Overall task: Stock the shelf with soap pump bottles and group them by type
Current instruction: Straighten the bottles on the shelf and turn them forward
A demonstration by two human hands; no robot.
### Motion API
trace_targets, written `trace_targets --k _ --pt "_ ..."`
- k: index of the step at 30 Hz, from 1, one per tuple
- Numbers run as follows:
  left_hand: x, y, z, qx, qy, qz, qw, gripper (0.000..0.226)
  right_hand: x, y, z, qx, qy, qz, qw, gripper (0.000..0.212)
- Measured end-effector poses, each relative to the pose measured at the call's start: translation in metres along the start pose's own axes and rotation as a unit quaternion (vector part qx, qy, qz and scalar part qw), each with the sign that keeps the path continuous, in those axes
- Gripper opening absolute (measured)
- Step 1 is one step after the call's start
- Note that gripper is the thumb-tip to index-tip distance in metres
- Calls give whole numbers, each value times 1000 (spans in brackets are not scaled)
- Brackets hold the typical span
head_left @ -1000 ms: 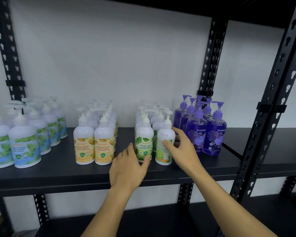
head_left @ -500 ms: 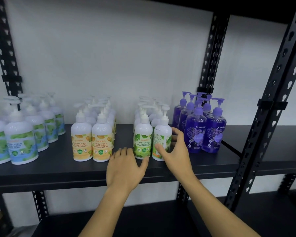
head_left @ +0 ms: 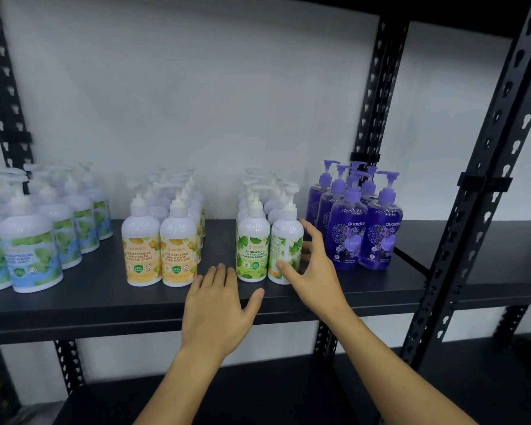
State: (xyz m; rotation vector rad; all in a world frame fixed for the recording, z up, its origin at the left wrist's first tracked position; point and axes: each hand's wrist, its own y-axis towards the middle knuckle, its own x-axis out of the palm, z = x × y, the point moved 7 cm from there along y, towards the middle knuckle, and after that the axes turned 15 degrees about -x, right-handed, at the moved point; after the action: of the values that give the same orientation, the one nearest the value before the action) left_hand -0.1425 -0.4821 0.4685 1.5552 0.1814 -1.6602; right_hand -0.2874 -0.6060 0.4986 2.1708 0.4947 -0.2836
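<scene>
On the black shelf [head_left: 74,305] in front of me the pump bottles stand in four groups by type. Far left are the white bottles with blue-and-green labels [head_left: 31,256], then the orange-labelled bottles [head_left: 158,256], then the green-labelled bottles [head_left: 253,253], and at the right the clear purple bottles [head_left: 362,237], filled with violet liquid. The white ones are opaque, so I cannot tell how full they are.

My right hand [head_left: 314,271] is curved around the front right bottle of the green group [head_left: 285,246], which stands upright with its label turned sideways; my thumb rests low on its front and my fingers reach round its right side, between it and the purple bottles. My left hand [head_left: 218,311] lies spread and relaxed, fingers straight, over the shelf's front edge, just before the gap between the orange and green groups, holding nothing.

Compared with a second ago, my left hand has drawn back from the front left green bottle, which its thumb then touched. My right hand stays on the same bottle, and the four groups have not shifted.
</scene>
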Motion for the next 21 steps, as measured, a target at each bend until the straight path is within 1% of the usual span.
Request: trace_targets --k 5,8,11,13,17,21 --pt "2 0 0 1 2 -6 1000 91 3 0 1 3 -16 27 1000 86" --pt "0 0 0 0 -2 -2 1000 91 3 -1 0 -1 -25 30 999 86" --pt "-2 -1 1 3 -3 -2 1000 96 2 -1 -4 -13 -24 21 999 83" --pt "-2 -1 2 3 -1 -2 1000 98 1 -1 -4 -17 -12 8 1000 88" --pt "0 0 1 0 3 2 1000 96 1 1 -2 -16 3 -14 1000 89" --pt "0 0 1 -2 2 -1 1000 95 -1 0 -4 -23 -14 26 999 87"
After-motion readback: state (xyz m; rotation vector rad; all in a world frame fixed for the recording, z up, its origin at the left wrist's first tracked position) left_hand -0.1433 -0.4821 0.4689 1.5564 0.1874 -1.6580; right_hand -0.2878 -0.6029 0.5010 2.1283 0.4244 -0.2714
